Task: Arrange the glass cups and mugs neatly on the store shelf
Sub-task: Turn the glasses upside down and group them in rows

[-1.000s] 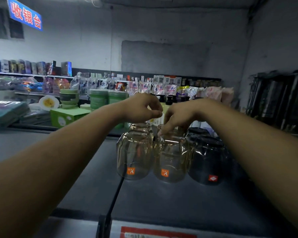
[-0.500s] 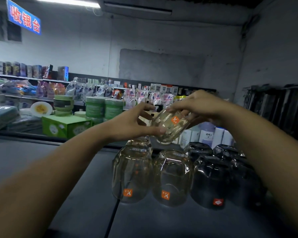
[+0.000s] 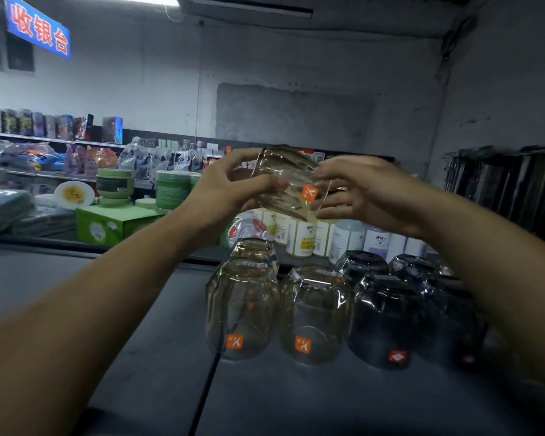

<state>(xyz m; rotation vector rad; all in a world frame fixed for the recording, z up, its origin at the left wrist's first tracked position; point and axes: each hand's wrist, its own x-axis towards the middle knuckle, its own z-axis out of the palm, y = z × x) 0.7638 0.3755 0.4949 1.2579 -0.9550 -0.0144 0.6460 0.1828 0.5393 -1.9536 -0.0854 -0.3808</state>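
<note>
While both hands hold it up over the rows, the tilted amber faceted glass cup with the orange sticker is the risk. The left hand pinches its near side, the right hand cups the far side; each grip looks light, fingertips only. Smooth glass could slip and drop onto the upturned amber glass cups and dark smoky glass cups standing close-packed on the grey store shelf, chipping several.

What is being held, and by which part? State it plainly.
An amber glass cup, tilted above the shelf: left hand grips its base end, right hand its rim end.
</note>
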